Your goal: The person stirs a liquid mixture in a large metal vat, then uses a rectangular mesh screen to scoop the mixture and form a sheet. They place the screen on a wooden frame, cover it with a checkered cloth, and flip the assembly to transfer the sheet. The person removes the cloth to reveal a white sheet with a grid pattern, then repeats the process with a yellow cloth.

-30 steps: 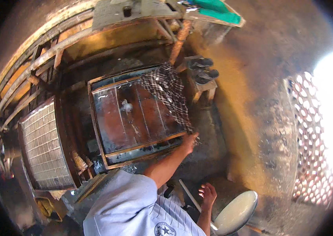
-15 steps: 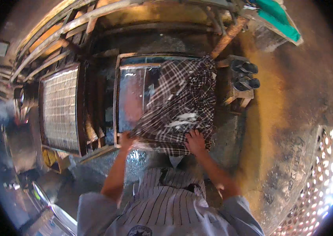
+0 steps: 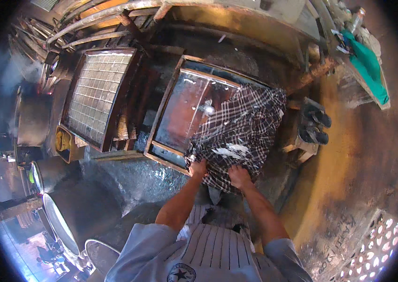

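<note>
A dark plaid cloth [image 3: 250, 122] with white stripes lies bunched over the right part of a wooden frame [image 3: 165, 110]. White patches, perhaps residue, show on its folds. Under it, the frame holds a wet surface with a reddish-brown panel [image 3: 180, 108]. My left hand [image 3: 198, 168] is closed on the cloth's near left corner, by the frame's near edge. A short way to the right, my right hand [image 3: 240, 176] has its fingers curled on the cloth's near edge. Both fingertips are partly hidden in the fabric.
A gridded tray [image 3: 98, 89] stands left of the frame, above a small wooden box [image 3: 69, 145]. Large metal drums [image 3: 84, 214] are at lower left. Dark sandals [image 3: 315, 124] rest on a wooden stool [image 3: 302, 149] at right. Green cloth [image 3: 365, 66] lies at upper right.
My hands have come closer together, the left hand bringing its cloth corner rightward. More of the wet panel is uncovered. The view has turned, so the frame appears tilted.
</note>
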### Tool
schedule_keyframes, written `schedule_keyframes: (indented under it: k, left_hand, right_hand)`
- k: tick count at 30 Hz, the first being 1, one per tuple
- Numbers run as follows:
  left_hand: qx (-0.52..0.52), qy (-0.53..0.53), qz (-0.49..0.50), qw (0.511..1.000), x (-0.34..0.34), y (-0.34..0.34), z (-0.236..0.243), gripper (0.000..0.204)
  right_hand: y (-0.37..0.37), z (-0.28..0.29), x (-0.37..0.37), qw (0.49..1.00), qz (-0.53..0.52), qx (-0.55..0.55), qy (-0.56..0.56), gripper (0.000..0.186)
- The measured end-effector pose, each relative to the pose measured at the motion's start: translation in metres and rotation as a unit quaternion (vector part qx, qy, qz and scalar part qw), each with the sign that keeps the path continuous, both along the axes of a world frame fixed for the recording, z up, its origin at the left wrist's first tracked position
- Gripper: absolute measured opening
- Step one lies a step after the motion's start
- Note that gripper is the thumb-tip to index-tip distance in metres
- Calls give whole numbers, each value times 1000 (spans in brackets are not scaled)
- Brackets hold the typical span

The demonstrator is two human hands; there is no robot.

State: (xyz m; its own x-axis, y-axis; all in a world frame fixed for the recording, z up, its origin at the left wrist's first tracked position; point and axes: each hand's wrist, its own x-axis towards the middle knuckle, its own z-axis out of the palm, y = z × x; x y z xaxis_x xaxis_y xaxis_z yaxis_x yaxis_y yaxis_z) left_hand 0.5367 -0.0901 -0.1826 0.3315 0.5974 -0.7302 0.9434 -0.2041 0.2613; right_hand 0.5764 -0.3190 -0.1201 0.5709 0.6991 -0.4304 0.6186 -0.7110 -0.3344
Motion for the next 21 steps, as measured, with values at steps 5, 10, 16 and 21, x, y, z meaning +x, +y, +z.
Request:
schedule_keyframes:
  k: [5, 10, 16, 21]
  left_hand:
    - [-20, -30, -24, 999, -7, -1, 12, 61]
    - [-81, -48, 31, 995, 5, 0, 64, 55]
    - [-191, -89, 145, 967, 4, 5, 90, 46]
    - [-220, -122, 191, 949, -36, 8, 106, 44]
  right_hand:
    - [3, 15, 2, 1000, 14, -19, 2, 31]
    - [3, 25, -4, 998, -3, -36, -45, 30]
    - [2, 42, -11, 995, -51, -18, -82, 26]
    - [-12, 50, -51, 995, -18, -1, -95, 28]
